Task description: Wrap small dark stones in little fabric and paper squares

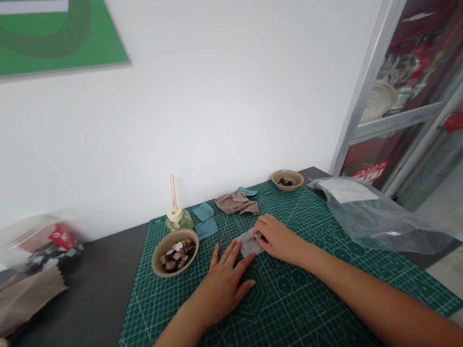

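Observation:
A small grey patterned piece (248, 244) lies flat on the green cutting mat (287, 304). My left hand (221, 283) has its fingers spread, with fingertips resting on the piece's left and lower edges. My right hand (276, 237) is curled at the piece's right side, fingers pinched around something small and pale, too small to name. Left of my hands, a tan bowl (154, 260) holds brown, black and white stones. Beyond the piece lie a crumpled brown cloth (236, 202) and blue pieces (206, 229).
A glass bottle with sticks (179, 221) stands behind the stone bowl. Another bowl (288, 180) with dark stones sits at the back right. A clear plastic bag (367, 220) lies right; a tub (29, 242) and brown cloth (26, 297) lie left.

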Demonstrator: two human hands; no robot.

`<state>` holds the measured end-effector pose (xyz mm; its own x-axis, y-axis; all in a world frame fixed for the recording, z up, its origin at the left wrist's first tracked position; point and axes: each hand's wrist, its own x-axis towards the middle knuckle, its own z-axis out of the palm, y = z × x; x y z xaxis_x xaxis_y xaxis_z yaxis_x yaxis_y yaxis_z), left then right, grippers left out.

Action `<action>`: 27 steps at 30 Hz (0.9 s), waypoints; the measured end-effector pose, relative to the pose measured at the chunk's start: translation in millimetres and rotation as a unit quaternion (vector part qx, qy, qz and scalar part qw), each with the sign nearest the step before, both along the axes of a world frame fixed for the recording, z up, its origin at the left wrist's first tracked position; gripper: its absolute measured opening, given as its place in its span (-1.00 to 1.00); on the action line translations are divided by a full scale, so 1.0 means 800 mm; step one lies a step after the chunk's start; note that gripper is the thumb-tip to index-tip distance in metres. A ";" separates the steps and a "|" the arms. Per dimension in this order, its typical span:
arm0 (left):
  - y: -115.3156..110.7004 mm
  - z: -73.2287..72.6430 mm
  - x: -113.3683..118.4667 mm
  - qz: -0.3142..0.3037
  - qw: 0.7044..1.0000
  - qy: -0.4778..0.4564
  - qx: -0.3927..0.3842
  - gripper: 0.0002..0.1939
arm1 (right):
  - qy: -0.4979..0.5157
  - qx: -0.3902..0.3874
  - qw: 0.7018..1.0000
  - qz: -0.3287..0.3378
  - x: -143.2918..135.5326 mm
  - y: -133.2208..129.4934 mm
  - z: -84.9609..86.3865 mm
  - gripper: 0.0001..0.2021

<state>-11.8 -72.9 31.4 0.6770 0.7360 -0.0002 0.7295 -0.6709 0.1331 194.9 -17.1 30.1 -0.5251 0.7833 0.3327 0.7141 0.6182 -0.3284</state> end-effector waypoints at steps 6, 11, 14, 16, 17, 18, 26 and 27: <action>0.001 0.000 -0.001 0.009 1.000 0.002 -0.006 -0.41 | 0.025 -0.023 0.998 0.053 0.002 -0.003 0.004 -0.86; 0.003 -0.004 -0.001 0.005 1.000 0.004 0.004 -0.43 | 0.011 -0.033 0.999 0.006 0.006 -0.002 0.006 -0.89; 0.003 -0.005 0.000 0.005 1.000 0.003 0.006 -0.43 | 0.025 -0.031 0.999 0.036 0.005 -0.003 0.008 -0.89; 0.003 -0.004 0.000 0.006 1.000 0.003 0.006 -0.42 | 0.036 -0.047 0.993 0.099 0.002 -0.006 0.009 -0.89; 0.003 -0.004 0.001 0.008 1.000 0.005 0.006 -0.42 | 0.035 -0.053 0.991 0.114 0.001 -0.006 0.010 -0.89; 0.002 -0.004 0.001 0.009 1.000 0.008 0.006 -0.42 | 0.031 -0.055 0.991 0.117 0.000 -0.006 0.011 -0.89; 0.002 -0.003 0.001 0.011 1.000 0.022 0.006 -0.41 | 0.012 -0.042 0.994 0.096 0.005 -0.006 0.013 -0.89; 0.002 -0.003 0.001 0.012 1.000 0.023 0.006 -0.41 | 0.015 -0.048 0.992 0.112 0.004 -0.007 0.013 -0.90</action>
